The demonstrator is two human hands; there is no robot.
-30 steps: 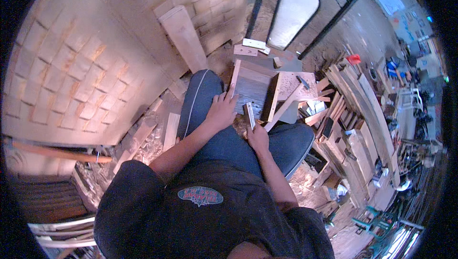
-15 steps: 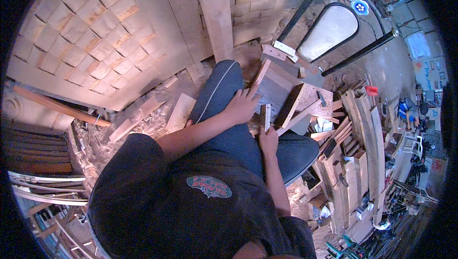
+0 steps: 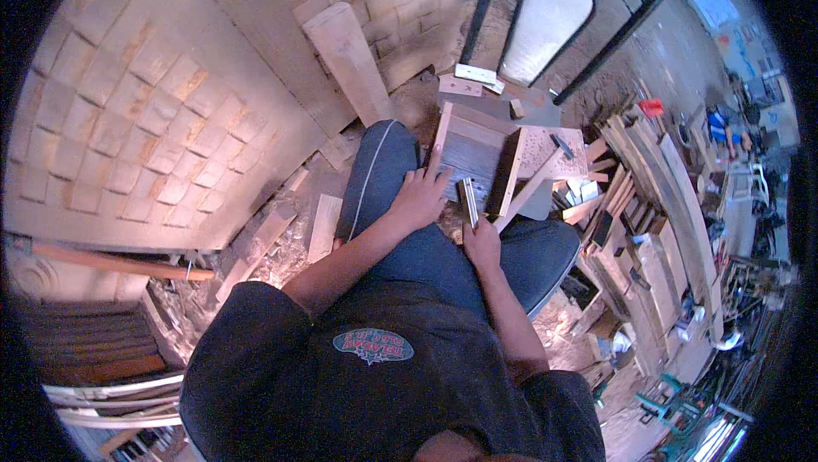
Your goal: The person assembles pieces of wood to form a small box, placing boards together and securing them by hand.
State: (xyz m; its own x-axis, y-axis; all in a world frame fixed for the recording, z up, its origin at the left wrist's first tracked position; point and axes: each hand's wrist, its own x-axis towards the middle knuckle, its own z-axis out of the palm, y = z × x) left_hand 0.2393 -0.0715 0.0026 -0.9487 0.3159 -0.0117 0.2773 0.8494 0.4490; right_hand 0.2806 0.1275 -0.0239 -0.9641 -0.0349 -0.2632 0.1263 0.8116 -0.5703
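Note:
An open wooden box [image 3: 513, 174] with a dark inner panel [image 3: 474, 153] lies in front of my knees. My left hand [image 3: 419, 198] rests at its near left corner. The fingers are stretched, one of them reaching along the left side board [image 3: 444, 128]. In my closed right hand [image 3: 483, 246] is a slim, pale bar with a dark stripe [image 3: 469, 200]. It points up and away over the near edge of the box; its exact kind cannot be made out. Right of the box, what looks like a hammer [image 3: 562, 146] lies on a board full of small holes [image 3: 543, 143].
A tall panel of woven-look wooden squares [image 3: 162, 121] stands at my left, with a plank [image 3: 345, 57] leaning on it. Long timber pieces [image 3: 673, 189] are piled at my right. Ahead stands a chair with a black frame and pale back [image 3: 548, 23].
The view has turned, so the surroundings are shifted. My left hand still rests at the box, and my right hand still holds the slim bar, now tilted a little more to the left.

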